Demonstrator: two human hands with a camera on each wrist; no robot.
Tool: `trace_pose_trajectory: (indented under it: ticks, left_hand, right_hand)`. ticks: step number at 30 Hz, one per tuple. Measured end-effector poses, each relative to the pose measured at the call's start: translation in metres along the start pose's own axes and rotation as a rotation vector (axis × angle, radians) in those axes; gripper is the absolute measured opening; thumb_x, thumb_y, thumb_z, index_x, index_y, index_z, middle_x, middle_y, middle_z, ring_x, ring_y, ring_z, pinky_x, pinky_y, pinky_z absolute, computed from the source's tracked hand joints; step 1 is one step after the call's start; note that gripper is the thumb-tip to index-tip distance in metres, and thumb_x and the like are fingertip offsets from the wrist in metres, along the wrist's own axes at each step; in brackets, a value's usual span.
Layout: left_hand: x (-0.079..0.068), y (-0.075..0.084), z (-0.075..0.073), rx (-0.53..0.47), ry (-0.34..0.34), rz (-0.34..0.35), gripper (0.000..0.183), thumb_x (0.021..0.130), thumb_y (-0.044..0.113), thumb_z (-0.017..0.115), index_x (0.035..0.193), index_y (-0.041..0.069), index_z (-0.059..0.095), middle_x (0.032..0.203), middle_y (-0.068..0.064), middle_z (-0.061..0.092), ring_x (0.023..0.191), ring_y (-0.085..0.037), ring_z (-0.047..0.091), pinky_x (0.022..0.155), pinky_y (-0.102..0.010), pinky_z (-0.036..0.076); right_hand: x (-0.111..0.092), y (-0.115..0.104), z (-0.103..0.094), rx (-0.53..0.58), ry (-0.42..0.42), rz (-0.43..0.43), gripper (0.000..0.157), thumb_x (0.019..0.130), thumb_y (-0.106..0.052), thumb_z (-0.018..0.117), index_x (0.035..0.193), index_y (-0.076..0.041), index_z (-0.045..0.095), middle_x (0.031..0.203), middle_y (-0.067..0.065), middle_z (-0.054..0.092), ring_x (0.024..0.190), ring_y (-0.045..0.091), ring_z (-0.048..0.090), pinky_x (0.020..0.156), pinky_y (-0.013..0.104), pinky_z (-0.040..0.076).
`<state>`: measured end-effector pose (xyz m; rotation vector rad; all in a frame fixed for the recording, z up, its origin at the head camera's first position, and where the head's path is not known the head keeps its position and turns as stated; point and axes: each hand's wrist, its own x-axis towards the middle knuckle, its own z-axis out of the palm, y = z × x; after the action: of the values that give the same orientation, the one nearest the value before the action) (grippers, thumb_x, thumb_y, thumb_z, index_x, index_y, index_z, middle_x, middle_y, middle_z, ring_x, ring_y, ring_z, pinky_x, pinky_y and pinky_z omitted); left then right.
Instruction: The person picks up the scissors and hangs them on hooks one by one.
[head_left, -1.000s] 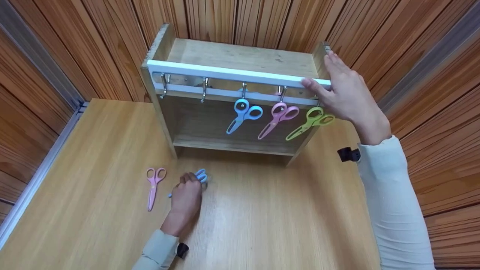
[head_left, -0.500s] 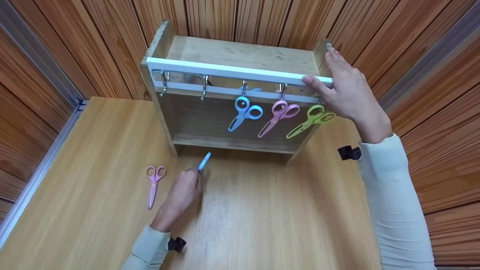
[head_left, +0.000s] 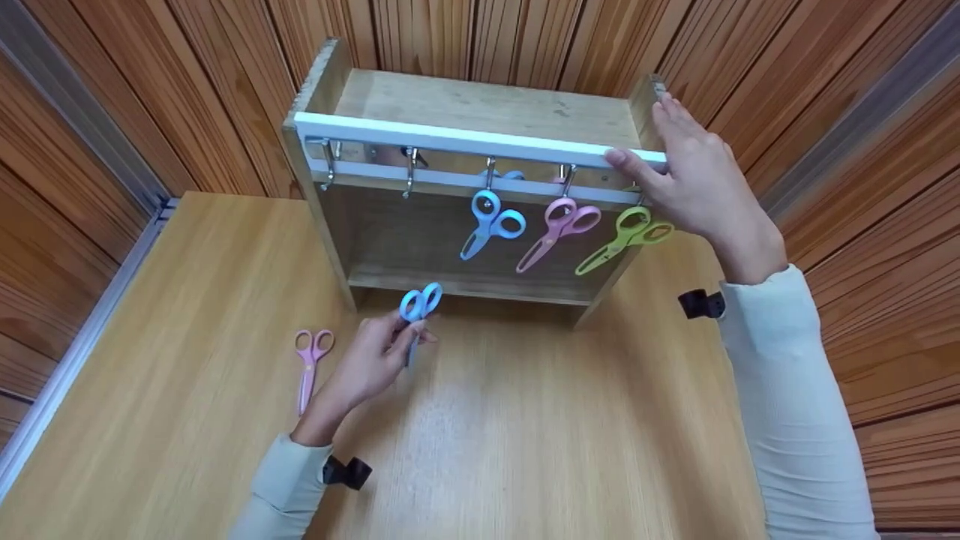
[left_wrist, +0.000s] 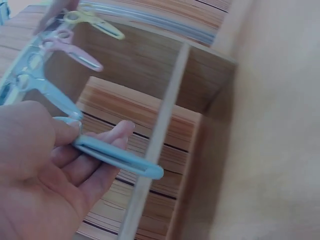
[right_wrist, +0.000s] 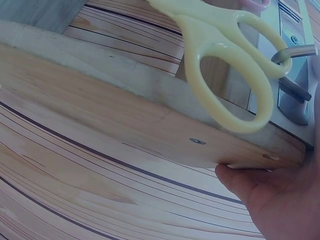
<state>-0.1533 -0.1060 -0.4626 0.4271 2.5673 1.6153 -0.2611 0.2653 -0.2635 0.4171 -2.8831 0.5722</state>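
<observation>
Here's the table (head_left: 525,435), and the wooden rack (head_left: 480,97) stands on its far part, white rail (head_left: 480,139) along the front. My right hand (head_left: 697,176) steadies the rack's right end, thumb spread from straight fingers. My left hand (head_left: 369,361) pinches the blue scissors (head_left: 421,305), up off the table before the rack, handles uppermost. I'd judge that grip good for hanging: leave a handle clear, brace the rail, approach the bare hook (head_left: 409,171) squarely.
</observation>
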Motion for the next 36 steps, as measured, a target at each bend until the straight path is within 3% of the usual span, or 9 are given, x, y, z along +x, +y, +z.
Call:
trace_pose_trajectory:
  ticks: [2,4,12,15,18,23,31,36]
  left_hand:
    - [0.001,0.005,-0.004,-0.041,-0.021,0.013,0.032,0.109,0.013,0.057,0.138,0.005,0.067,0.116,-0.009,0.080,0.093,-0.023,0.075,0.078,-0.028,0.057]
    - [0.002,0.010,-0.008,-0.075,-0.047,0.031,0.034,0.109,0.014,0.056,0.141,0.006,0.064,0.123,-0.008,0.079,0.107,-0.026,0.077,0.091,-0.036,0.060]
    - [0.009,0.028,-0.027,-0.152,-0.090,0.061,0.035,0.110,0.016,0.055,0.142,0.008,0.063,0.127,-0.007,0.078,0.114,-0.024,0.076,0.106,-0.047,0.058]
    - [0.012,0.034,-0.033,-0.147,-0.081,0.069,0.033,0.110,0.016,0.056,0.139,0.007,0.065,0.119,-0.009,0.080,0.112,-0.027,0.076,0.105,-0.047,0.057]
    - [0.014,0.040,-0.037,-0.145,-0.082,0.072,0.031,0.109,0.015,0.056,0.137,0.006,0.067,0.115,-0.011,0.081,0.111,-0.029,0.077,0.101,-0.041,0.058]
    - [0.021,0.053,-0.044,-0.169,-0.087,0.097,0.031,0.109,0.013,0.056,0.137,0.004,0.066,0.124,-0.012,0.078,0.108,-0.028,0.078,0.097,-0.029,0.060]
    - [0.034,0.069,-0.059,-0.156,-0.083,0.129,0.028,0.109,0.018,0.057,0.132,0.008,0.071,0.117,-0.006,0.081,0.101,-0.024,0.077,0.092,-0.038,0.057]
    - [0.043,0.074,-0.066,-0.160,-0.079,0.117,0.025,0.109,0.019,0.057,0.126,0.011,0.074,0.110,-0.008,0.081,0.097,-0.027,0.075,0.083,-0.033,0.054]
  right_hand:
    - [0.000,0.000,0.001,0.004,-0.005,0.004,0.103,0.098,-0.077,0.045,0.168,-0.008,0.018,0.178,0.009,0.010,0.166,0.037,0.011,0.134,0.059,0.012]
    - [0.001,-0.001,0.001,0.004,-0.005,0.005,0.102,0.098,-0.077,0.045,0.168,-0.008,0.018,0.179,0.009,0.010,0.166,0.037,0.011,0.135,0.059,0.012]
    - [0.002,-0.002,0.003,0.006,-0.005,0.001,0.100,0.099,-0.075,0.046,0.168,-0.008,0.018,0.179,0.008,0.009,0.166,0.034,0.009,0.135,0.057,0.011]
    - [0.003,-0.003,0.004,0.009,-0.010,0.003,0.100,0.099,-0.075,0.046,0.169,-0.009,0.018,0.179,0.008,0.009,0.166,0.034,0.009,0.135,0.057,0.011]
    - [0.002,-0.002,0.003,0.006,-0.011,0.003,0.101,0.099,-0.076,0.045,0.168,-0.009,0.018,0.179,0.008,0.009,0.166,0.036,0.009,0.135,0.059,0.013]
    - [0.001,-0.001,0.001,0.009,-0.004,0.002,0.100,0.098,-0.076,0.045,0.169,-0.010,0.019,0.179,0.008,0.010,0.166,0.037,0.010,0.134,0.061,0.014]
    - [-0.001,0.000,0.002,0.024,0.017,-0.013,0.103,0.098,-0.078,0.045,0.167,-0.006,0.020,0.178,0.010,0.012,0.166,0.035,0.011,0.135,0.056,0.012]
    - [0.000,0.000,0.002,0.023,0.013,-0.007,0.103,0.098,-0.078,0.045,0.168,-0.007,0.020,0.178,0.009,0.012,0.166,0.033,0.010,0.135,0.056,0.012]
